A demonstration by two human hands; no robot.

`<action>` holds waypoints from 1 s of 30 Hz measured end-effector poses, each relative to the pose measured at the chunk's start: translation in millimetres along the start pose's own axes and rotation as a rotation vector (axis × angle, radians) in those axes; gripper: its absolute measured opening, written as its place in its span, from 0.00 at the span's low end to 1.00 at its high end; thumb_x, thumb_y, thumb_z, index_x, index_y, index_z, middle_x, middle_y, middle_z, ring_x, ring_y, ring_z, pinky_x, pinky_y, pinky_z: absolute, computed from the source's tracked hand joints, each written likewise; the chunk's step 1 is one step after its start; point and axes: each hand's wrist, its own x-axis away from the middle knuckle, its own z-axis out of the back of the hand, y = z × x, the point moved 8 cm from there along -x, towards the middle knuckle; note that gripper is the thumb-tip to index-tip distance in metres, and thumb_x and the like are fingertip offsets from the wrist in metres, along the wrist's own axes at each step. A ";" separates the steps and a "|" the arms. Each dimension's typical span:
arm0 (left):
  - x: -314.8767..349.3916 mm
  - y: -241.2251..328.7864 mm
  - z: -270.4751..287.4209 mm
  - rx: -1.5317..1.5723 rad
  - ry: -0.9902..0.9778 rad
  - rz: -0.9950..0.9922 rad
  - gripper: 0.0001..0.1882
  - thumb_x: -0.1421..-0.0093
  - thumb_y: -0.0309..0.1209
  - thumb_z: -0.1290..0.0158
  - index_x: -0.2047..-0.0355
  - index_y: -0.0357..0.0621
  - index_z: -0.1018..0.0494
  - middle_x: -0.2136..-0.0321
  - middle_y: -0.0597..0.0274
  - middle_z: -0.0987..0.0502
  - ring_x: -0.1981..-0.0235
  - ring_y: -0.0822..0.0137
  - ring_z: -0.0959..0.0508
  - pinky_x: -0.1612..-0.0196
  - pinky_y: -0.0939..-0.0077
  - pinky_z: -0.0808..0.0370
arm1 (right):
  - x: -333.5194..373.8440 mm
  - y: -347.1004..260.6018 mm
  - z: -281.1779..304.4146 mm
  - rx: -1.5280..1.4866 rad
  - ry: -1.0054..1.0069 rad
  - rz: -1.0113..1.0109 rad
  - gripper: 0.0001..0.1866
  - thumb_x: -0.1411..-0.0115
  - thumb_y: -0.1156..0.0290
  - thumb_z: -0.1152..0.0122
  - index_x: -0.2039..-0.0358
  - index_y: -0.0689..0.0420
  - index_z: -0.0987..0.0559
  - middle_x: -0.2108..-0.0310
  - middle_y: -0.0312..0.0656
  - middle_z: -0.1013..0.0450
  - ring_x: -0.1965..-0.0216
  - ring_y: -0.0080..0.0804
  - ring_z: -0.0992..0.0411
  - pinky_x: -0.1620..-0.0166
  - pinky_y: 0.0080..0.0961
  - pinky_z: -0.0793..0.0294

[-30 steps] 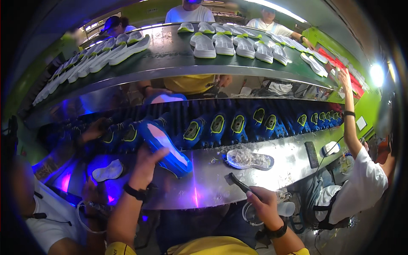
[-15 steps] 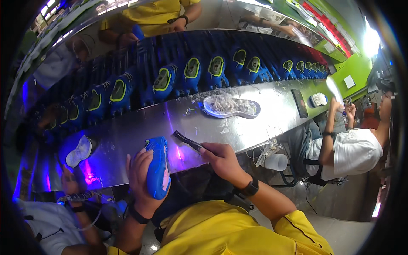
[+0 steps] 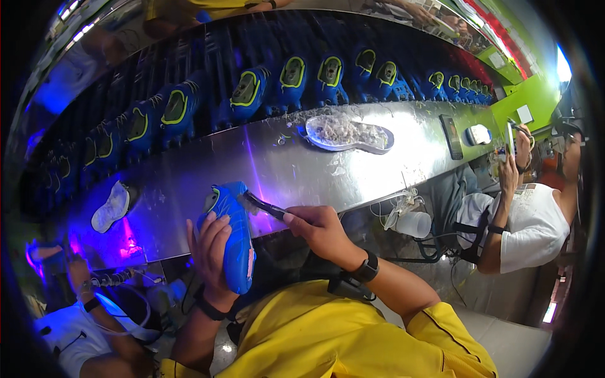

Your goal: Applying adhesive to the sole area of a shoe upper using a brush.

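Observation:
A blue shoe upper (image 3: pixel 234 255), with a pale pink patch along its lower right edge, is held upright in my left hand (image 3: pixel 211 249). The fingers of that hand wrap round its left side. In my right hand (image 3: pixel 320 232) is a slim black-handled brush (image 3: pixel 270 208), gripped near the handle's end between thumb and fingers. The brush's head meets the right side of the upper near its top end, touching it or very close. Between the two hands lies the metal bench's near edge (image 3: pixel 268 232).
Blue shoe uppers (image 3: pixel 247 88) with yellow-green collars line a dark rack behind the metal bench (image 3: pixel 208 164). A sole (image 3: pixel 378 140) strewn with pale scraps, a phone (image 3: pixel 450 137) and a white block (image 3: pixel 479 134) lie there. Another sole (image 3: pixel 112 208) sits left. Co-workers (image 3: pixel 532 220) flank me.
The brush has come up against the shoe upper from the right. The upper has turned slightly in my left hand, showing more of its blue side. The right co-worker's hands have shifted.

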 end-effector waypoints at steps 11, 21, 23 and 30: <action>1.5 9.3 -10.3 -0.030 -0.006 0.037 0.30 0.37 0.37 0.36 0.38 0.43 0.34 0.41 0.51 0.24 0.35 0.45 0.26 0.25 0.32 0.45 | 54.7 -1.4 10.5 -0.233 -0.110 -0.061 0.12 0.29 0.68 0.35 0.56 0.65 0.13 0.76 0.32 0.25 0.73 0.17 0.31 0.69 0.21 0.32; -32.9 34.1 -18.0 -0.069 -0.082 0.154 0.34 0.41 0.31 0.36 0.36 0.42 0.34 0.40 0.51 0.26 0.33 0.47 0.29 0.24 0.36 0.49 | 79.7 -22.0 32.7 -0.170 0.000 0.269 0.11 0.32 0.75 0.33 0.53 0.66 0.15 0.74 0.42 0.25 0.74 0.25 0.29 0.69 0.24 0.31; -41.1 36.9 -21.3 -0.086 -0.077 0.175 0.33 0.42 0.29 0.36 0.36 0.42 0.34 0.40 0.52 0.26 0.33 0.48 0.29 0.24 0.36 0.49 | 82.9 -31.3 39.3 -0.126 0.053 0.366 0.11 0.33 0.76 0.33 0.53 0.66 0.15 0.74 0.43 0.26 0.75 0.28 0.29 0.70 0.25 0.32; -76.9 42.6 -26.4 -0.089 -0.149 0.215 0.36 0.48 0.27 0.35 0.38 0.40 0.34 0.43 0.51 0.26 0.36 0.47 0.28 0.26 0.36 0.46 | 84.1 -64.4 69.5 0.084 0.222 0.483 0.11 0.35 0.76 0.33 0.54 0.67 0.16 0.75 0.43 0.26 0.78 0.31 0.29 0.72 0.28 0.32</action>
